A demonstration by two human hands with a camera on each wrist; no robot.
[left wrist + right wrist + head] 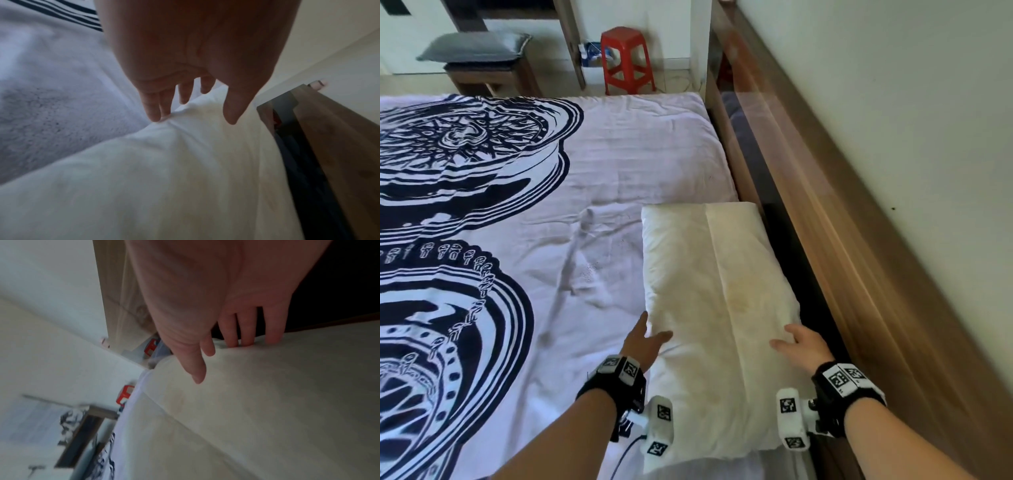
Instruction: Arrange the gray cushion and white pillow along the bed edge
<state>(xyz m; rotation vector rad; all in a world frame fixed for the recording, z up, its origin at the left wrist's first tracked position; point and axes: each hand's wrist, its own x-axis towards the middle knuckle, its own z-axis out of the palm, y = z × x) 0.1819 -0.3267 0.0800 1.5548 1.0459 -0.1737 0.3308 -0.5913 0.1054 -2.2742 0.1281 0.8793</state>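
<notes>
The white pillow (717, 301) lies lengthwise along the right edge of the bed, beside the wooden frame. My left hand (645, 339) rests on its near left side with straight fingers (154, 112) touching the fabric. At the pillow's right side my right hand (799, 344) lies flat, its fingertips (233, 340) pressing the pillow's (267, 402) edge. Neither hand curls round anything. The gray cushion (474, 48) sits far off on a wooden stool beyond the bed's far end.
The bed sheet (599, 164) is pale with a large dark-blue print on the left. A wooden bed frame (835, 246) and a dark gap run along the right, against the wall. A red plastic stool (627, 60) stands past the bed's far end.
</notes>
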